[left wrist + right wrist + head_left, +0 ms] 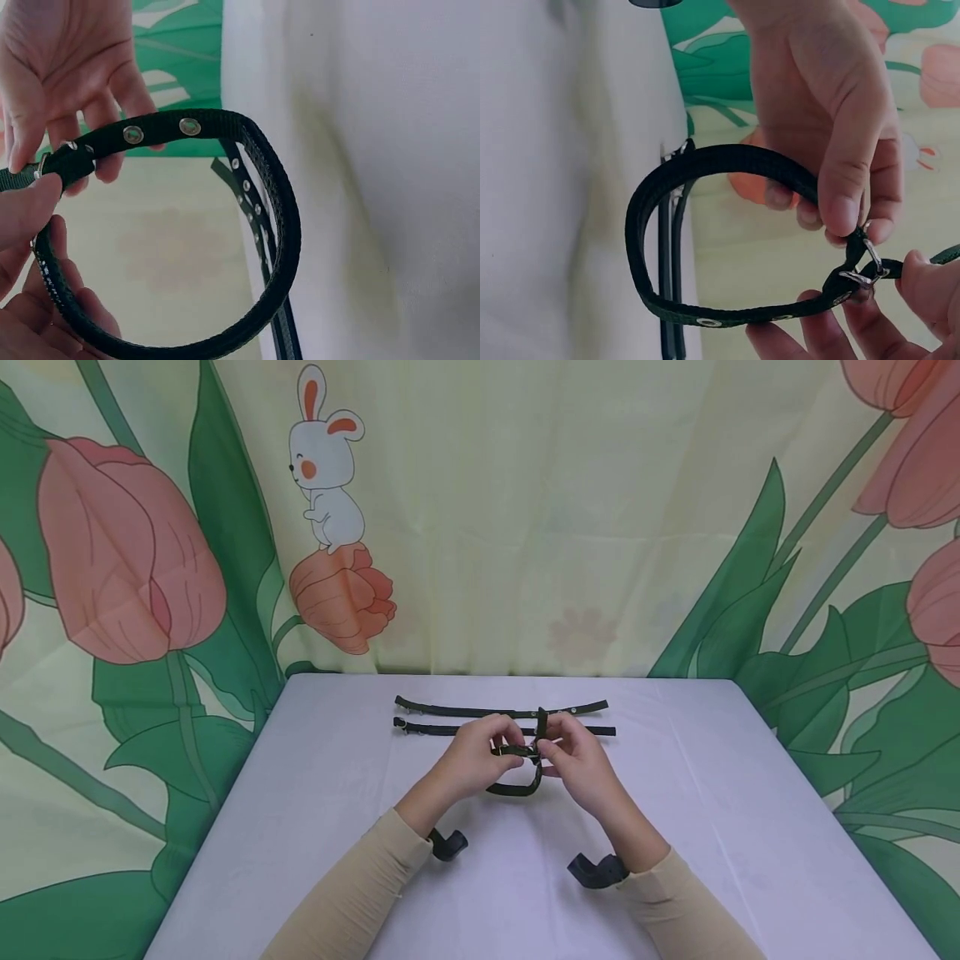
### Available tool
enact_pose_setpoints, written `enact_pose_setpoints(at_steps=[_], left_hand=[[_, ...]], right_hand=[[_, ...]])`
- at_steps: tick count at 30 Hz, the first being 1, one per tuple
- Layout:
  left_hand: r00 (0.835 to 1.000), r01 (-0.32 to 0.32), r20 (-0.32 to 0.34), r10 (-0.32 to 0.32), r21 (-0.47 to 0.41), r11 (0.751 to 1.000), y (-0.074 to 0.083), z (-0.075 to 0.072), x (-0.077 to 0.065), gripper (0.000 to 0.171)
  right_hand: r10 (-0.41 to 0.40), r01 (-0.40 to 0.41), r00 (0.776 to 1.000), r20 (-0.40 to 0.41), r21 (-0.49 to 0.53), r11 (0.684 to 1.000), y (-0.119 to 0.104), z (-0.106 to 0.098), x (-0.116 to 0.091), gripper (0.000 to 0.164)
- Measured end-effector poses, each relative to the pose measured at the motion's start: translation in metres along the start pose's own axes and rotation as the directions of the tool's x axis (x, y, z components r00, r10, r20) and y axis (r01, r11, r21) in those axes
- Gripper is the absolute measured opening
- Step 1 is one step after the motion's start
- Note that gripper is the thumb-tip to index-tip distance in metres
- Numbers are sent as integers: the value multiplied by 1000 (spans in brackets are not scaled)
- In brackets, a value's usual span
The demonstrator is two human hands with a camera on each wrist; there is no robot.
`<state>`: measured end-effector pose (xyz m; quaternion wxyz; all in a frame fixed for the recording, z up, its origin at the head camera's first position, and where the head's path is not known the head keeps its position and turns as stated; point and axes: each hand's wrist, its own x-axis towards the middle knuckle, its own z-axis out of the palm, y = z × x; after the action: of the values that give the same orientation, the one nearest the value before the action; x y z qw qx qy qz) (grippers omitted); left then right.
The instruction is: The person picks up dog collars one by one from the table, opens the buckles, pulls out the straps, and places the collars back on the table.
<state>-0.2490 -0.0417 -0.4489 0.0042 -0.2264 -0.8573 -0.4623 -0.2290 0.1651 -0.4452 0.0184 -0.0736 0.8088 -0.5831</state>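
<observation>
A dark collar (pixel 517 790) with metal eyelets is bent into a loop, held up over the table between both hands. My left hand (pixel 480 753) grips it by the buckle side; in the right wrist view the left thumb (pixel 844 202) lies on the strap beside the silver buckle (pixel 866 270). The strap passes through the buckle. My right hand (pixel 581 764) pinches the strap's end beyond it, with its other fingers under the eyelet part. The left wrist view shows the right hand (pixel 75 67) with fingers behind the strap.
Two more dark collars lie stretched out side by side toward the back of the white table (pixel 345 827): the farther collar (pixel 465 711) and the nearer collar (pixel 435 728). Behind stands a curtain (pixel 510 510) printed with tulips and a rabbit.
</observation>
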Motion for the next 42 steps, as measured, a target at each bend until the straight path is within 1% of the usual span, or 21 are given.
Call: enact_pose_setpoints(at_steps=[3, 7, 10, 12, 17, 22, 26, 36, 42], left_hand=[[999, -1, -37, 1, -22, 1000, 1, -1, 0, 24], [997, 32, -73, -37, -72, 997, 2, -2, -1, 29], [993, 70, -83, -79, -108, 992, 2, -3, -1, 31], [991, 84, -91, -96, -130, 988, 2, -3, -1, 31], [988, 98, -103, -116, -169, 981, 2, -4, -1, 31], [988, 92, -101, -113, -194, 977, 2, -6, -1, 29], [988, 87, -107, -108, -188, 978, 2, -7, -2, 27], [989, 74, -110, -99, -213, 974, -1, -10, -4, 32], [991, 56, -109, -81, -215, 975, -2, -14, -7, 31]], right_hand=[[-12, 11, 1000, -8, -16, 1000, 1, 1, 0, 21], [-46, 46, 999, -9, -17, 999, 3, 2, 1, 22], [-60, 60, 998, -3, -5, 998, 5, 1, 0, 28], [-58, 58, 998, -6, -8, 998, 6, 1, 0, 33], [-57, 56, 998, -18, -41, 998, 8, 0, 0, 40], [-50, 48, 998, -35, -51, 998, 8, 0, 1, 38], [-50, 48, 998, -48, -50, 998, 7, 1, 1, 35], [-65, 63, 996, -65, -29, 998, 6, 1, 0, 35], [-28, 25, 997, -70, -49, 998, 7, 1, 0, 36]])
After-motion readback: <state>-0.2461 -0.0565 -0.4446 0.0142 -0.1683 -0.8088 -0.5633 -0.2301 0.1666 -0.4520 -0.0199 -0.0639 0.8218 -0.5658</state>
